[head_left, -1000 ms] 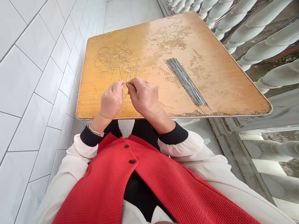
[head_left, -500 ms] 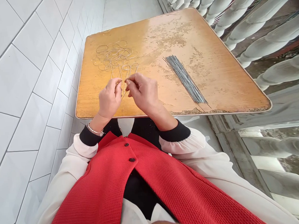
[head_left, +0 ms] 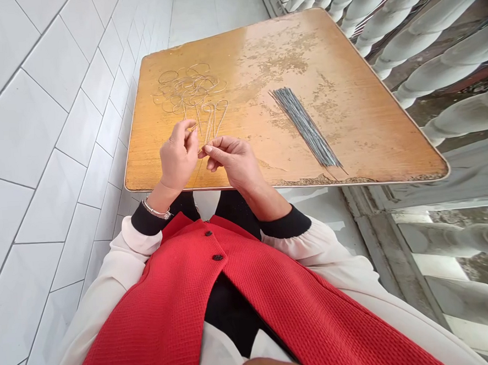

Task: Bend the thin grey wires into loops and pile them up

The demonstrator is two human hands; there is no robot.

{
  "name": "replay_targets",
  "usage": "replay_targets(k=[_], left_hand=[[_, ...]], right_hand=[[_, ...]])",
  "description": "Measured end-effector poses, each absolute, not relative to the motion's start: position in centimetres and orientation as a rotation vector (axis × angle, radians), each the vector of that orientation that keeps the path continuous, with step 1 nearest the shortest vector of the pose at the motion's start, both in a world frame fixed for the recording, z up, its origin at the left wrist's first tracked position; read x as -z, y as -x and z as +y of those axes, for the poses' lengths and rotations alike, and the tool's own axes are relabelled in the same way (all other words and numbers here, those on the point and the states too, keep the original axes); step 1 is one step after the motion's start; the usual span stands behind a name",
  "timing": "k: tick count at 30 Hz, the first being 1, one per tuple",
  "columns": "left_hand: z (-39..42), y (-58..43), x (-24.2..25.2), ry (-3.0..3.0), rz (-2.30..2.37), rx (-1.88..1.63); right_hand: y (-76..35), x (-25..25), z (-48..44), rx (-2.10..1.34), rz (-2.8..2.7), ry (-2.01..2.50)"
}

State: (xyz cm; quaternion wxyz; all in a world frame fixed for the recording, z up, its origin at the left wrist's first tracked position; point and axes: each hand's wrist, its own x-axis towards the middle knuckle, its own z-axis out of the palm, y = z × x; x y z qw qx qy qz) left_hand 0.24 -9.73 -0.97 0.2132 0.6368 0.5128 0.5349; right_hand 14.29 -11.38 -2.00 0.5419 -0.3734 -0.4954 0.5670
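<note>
Thin wire is pinched between the thumb and forefinger of the right hand, with the other fingers curled beneath. The left hand is raised just beside it, fingers loosely bent (whether they grip the wire cannot be told). Wire loops are heaped on the desk, with a bundle of straight wires laid well to the right.

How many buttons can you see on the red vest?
2. On the front of the red vest, one black button sits near the top, and a second black button sits just below it. Others could be hidden from this view.
</note>
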Motion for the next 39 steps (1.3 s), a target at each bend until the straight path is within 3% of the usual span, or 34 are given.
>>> replay_targets(k=[8, 14, 39], left_hand=[[-10.7, 0.0, -0.8, -1.299, 1.241, -1.188], [-10.4, -0.3, -1.1, -1.099, 1.119, -1.155], [-10.2, -0.8, 0.5, -1.108, 0.999, -1.131]], right_hand=[[-14.8, 1.6, -11.4, -1.356, -1.151, 0.912], [-15.1, 1.8, -11.3, -1.394, -1.145, 0.851], [-14.7, 1.9, -11.5, -1.182, -1.098, 0.984]])
